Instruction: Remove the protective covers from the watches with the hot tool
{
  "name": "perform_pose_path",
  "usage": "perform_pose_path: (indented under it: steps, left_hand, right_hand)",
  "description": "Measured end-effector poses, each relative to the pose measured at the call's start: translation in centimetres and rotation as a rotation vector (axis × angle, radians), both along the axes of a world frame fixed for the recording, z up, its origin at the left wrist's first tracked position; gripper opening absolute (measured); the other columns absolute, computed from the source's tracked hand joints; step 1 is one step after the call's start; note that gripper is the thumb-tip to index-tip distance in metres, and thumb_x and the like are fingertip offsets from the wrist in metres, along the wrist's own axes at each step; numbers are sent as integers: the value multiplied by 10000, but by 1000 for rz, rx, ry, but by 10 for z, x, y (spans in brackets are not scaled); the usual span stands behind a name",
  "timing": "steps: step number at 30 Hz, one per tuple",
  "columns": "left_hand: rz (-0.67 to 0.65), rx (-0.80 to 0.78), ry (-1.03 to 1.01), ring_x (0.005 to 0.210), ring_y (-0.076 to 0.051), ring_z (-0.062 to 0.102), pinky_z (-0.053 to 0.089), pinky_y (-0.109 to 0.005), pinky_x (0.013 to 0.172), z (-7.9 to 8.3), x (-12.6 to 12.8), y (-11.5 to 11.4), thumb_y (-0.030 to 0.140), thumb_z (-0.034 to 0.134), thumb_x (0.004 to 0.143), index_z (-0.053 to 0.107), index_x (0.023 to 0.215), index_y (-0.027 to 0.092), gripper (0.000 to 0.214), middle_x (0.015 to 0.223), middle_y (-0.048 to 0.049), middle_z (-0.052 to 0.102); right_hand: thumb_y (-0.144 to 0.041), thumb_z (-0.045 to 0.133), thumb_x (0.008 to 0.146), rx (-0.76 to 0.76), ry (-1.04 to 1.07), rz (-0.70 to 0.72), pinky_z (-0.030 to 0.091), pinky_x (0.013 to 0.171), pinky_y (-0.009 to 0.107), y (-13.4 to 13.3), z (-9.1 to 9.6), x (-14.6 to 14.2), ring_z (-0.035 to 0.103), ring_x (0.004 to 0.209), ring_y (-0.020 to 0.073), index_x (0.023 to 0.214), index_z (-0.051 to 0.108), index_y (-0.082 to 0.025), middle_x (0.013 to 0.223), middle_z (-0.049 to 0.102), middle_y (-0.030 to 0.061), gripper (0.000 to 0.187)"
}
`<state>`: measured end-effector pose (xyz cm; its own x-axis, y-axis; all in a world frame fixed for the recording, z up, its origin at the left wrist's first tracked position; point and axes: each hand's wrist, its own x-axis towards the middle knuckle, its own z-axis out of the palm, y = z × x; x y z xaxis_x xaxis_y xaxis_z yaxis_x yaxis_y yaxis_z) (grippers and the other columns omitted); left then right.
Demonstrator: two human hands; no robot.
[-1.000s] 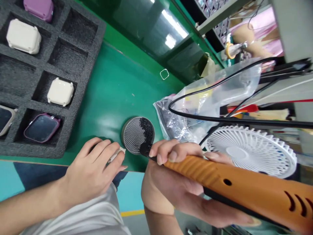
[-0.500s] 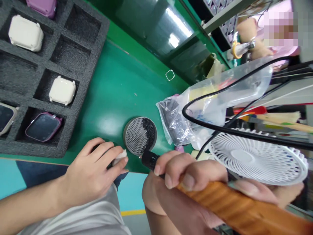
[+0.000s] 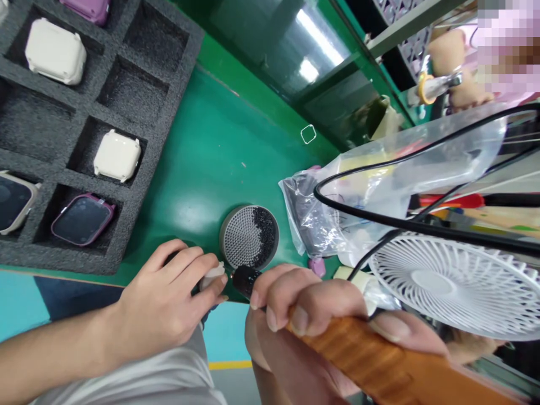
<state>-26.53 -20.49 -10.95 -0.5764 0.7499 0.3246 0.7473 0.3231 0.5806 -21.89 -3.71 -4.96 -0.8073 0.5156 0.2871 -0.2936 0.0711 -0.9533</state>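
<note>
1. Small white part: pinched in the fingertips of the left hand at the near edge of the green mat. Mostly hidden by the fingers, so I can't tell exactly what it is.
2. Right hand: fingers clenched round the orange electric screwdriver. Its black nose points at the white part and sits just beside it. Contact can't be told, as the bit tip is hidden.
3. Doing it well, as I judge it:
   - keep the driver in line with the hole, not tilted
   - brace the part against the mat edge
   - keep the left fingertips clear of the bit
   - press lightly so the part doesn't twist out of the pinch
4. Round screw dish: just beyond both hands, with black screws heaped on its right side.
5. Foam tray: to the left. One pocket holds a white watch case and another a pink-framed watch.
6. To the right: plastic bag, black cable and white fan.
</note>
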Motion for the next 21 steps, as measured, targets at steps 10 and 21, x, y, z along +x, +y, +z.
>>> perform_pose_path:
  steps: [10, 21]
  left_hand:
    - [4, 1, -6, 1143, -281, 618, 442, -496, 1002, 0, 0, 2, 234, 611, 988, 739, 1126, 190, 193, 1263, -80, 716]
    - [8, 11, 15, 1099, -272, 621, 461, -486, 983, 0, -1, 1, 252, 630, 980, 738, 1114, 208, 177, 1200, -86, 726]
  right_hand:
    - [-597, 563, 936, 105, -58, 245, 529, 500, 414, 32, -16, 16, 512, 516, 182, 1109, 665, -372, 679, 505, -39, 301]
    - [-388, 463, 986, 15, -66, 213, 545, 581, 427, 5, 10, -2, 592, 620, 183, 1146, 628, -354, 783, 610, -24, 232]
